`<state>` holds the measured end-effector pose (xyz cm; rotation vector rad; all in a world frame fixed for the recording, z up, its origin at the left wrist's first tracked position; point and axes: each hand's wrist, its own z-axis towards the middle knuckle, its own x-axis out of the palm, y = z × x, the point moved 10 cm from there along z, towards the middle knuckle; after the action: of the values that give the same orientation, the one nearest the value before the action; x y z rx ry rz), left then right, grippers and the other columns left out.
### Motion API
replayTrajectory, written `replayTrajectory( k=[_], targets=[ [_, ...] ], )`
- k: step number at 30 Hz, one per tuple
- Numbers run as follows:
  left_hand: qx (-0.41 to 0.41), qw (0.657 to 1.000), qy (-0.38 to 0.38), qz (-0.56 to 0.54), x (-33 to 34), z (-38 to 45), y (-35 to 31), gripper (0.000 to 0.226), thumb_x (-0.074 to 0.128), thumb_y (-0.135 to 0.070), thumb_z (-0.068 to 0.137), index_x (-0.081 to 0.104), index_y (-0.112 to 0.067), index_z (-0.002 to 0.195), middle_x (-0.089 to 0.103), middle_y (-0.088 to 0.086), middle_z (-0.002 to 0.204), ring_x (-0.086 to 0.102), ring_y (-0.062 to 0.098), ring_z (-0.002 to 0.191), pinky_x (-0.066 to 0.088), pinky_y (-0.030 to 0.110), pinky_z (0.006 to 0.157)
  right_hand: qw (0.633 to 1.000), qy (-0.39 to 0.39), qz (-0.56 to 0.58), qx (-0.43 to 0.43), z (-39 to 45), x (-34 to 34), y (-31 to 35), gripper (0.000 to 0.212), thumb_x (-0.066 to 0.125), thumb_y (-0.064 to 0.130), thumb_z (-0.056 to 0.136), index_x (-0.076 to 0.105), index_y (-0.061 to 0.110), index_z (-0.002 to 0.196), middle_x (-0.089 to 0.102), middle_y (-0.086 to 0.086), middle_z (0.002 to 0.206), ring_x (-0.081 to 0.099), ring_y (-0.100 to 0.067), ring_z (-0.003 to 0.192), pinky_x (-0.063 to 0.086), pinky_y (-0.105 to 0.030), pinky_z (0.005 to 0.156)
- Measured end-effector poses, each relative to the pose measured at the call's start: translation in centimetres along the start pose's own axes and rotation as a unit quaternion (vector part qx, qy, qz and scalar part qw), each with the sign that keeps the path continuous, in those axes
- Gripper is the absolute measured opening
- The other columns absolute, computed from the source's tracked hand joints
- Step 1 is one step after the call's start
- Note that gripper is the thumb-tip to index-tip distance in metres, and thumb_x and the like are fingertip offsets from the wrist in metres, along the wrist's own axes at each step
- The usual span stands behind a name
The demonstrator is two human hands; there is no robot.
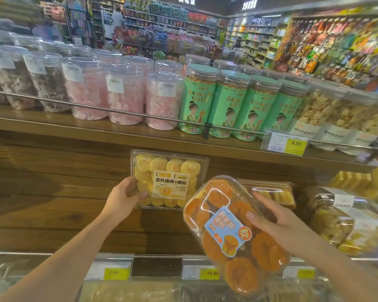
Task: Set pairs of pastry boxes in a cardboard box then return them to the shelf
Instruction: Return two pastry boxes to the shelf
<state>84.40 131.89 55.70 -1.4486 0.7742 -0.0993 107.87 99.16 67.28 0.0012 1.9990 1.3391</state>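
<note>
My left hand (123,196) grips a square clear plastic cookie box (169,178); my right hand (277,223) grips a rounded, glossy cake box (231,234).

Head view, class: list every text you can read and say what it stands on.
"武吒曲奇+椰粒": label on yellow cookie box in left hand.
"软": sticker on orange pastry box in right hand.
"9.90": upper shelf tag.
"15.8", cut off: lower tag.
Jar labels, ceiling signs: blurred.
</note>
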Motion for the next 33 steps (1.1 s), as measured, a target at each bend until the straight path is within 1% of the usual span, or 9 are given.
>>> replayTrajectory(
  k=[8,13,17,20,22,25,27,31,33],
  targets=[
    [0.023,1.000,-0.004,0.009,-1.0,-1.3,-1.0,0.066,0.080,-0.023,0.088,0.051,-0.026,0.147,0.062,-0.009,0.141,0.054,0.012,0.132,0.041,0.044,0.114,1.000,0.003,-0.014,0.001,-0.6,-0.5,-0.7,0.082,0.067,0.056,0.079,0.031,0.045,0.152,0.049,0.034,0.130,0.053,0.027,0.098,0.049,-0.004,0.069],
    [0.010,1.000,-0.022,-0.015,-2.4,-4.4,-1.1,0.081,0.082,-0.023,0.085,0.041,-0.023,0.155,0.055,-0.002,0.150,0.051,0.012,0.134,0.040,0.039,0.111,0.999,0.027,-0.031,-0.008,-1.3,-2.1,-2.1,0.075,0.070,0.046,0.085,0.034,0.044,0.151,0.049,0.032,0.133,0.053,0.029,0.103,0.049,-0.004,0.076],
    [0.006,0.997,-0.050,-0.062,-4.3,-9.1,-0.9,0.070,0.079,-0.017,0.087,0.048,-0.031,0.148,0.058,-0.002,0.146,0.060,0.010,0.119,0.043,0.035,0.106,0.994,0.037,-0.099,-0.038,-1.2,-4.8,-3.3,0.080,0.071,0.050,0.081,0.036,0.042,0.152,0.041,0.037,0.136,0.040,0.025,0.121,0.037,0.006,0.084],
    [0.012,0.993,-0.075,-0.087,-5.5,-12.4,-1.0,0.059,0.078,-0.012,0.087,0.056,-0.043,0.132,0.062,-0.004,0.140,0.063,0.004,0.109,0.052,0.022,0.090,0.992,0.053,-0.103,-0.056,-0.7,-6.7,-3.8,0.081,0.075,0.048,0.079,0.039,0.041,0.151,0.046,0.027,0.145,0.044,0.031,0.113,0.042,0.000,0.089],
    [0.019,0.992,-0.087,-0.093,-5.9,-14.0,-1.3,0.057,0.077,-0.008,0.088,0.057,-0.046,0.127,0.062,-0.005,0.136,0.059,-0.006,0.106,0.057,0.017,0.075,0.990,0.062,-0.107,-0.070,0.0,-7.7,-3.7,0.079,0.077,0.049,0.076,0.043,0.044,0.148,0.049,0.024,0.145,0.048,0.021,0.121,0.045,-0.007,0.095],
    [0.023,0.993,-0.097,-0.066,-6.4,-15.7,-1.9,0.058,0.077,-0.013,0.087,0.057,-0.043,0.133,0.063,-0.006,0.138,0.058,-0.009,0.105,0.052,0.040,0.095,0.981,0.061,-0.157,-0.092,1.6,-8.5,-3.8,0.082,0.076,0.068,0.069,0.045,0.053,0.143,0.048,0.023,0.146,0.046,0.000,0.134,0.041,-0.032,0.113],
    [0.016,0.993,-0.099,-0.060,-6.2,-16.7,-1.9,0.061,0.078,-0.020,0.083,0.058,-0.041,0.136,0.064,-0.007,0.137,0.061,-0.006,0.107,0.050,0.043,0.096,0.962,0.039,-0.235,-0.132,2.9,-8.7,-3.7,0.086,0.069,0.081,0.067,0.040,0.057,0.144,0.047,0.021,0.146,0.041,-0.006,0.138,0.031,-0.047,0.118],
    [0.008,0.993,-0.094,-0.066,-4.1,-18.1,-2.7,0.061,0.078,-0.025,0.077,0.062,-0.043,0.133,0.068,-0.013,0.132,0.067,-0.006,0.109,0.054,0.047,0.095,0.936,0.036,-0.309,-0.167,4.4,-7.7,-4.9,0.078,0.073,0.064,0.079,0.031,0.062,0.145,0.047,0.017,0.139,0.034,-0.012,0.136,0.023,-0.051,0.114],
    [0.013,0.994,-0.080,-0.076,-2.4,-18.4,-3.8,0.057,0.079,-0.017,0.078,0.065,-0.043,0.127,0.070,-0.012,0.128,0.068,-0.010,0.104,0.056,0.040,0.098,0.935,0.032,-0.309,-0.170,4.5,-7.3,-5.9,0.077,0.073,0.060,0.082,0.025,0.066,0.142,0.045,0.018,0.139,0.031,-0.010,0.130,0.022,-0.050,0.113]
  ],
)
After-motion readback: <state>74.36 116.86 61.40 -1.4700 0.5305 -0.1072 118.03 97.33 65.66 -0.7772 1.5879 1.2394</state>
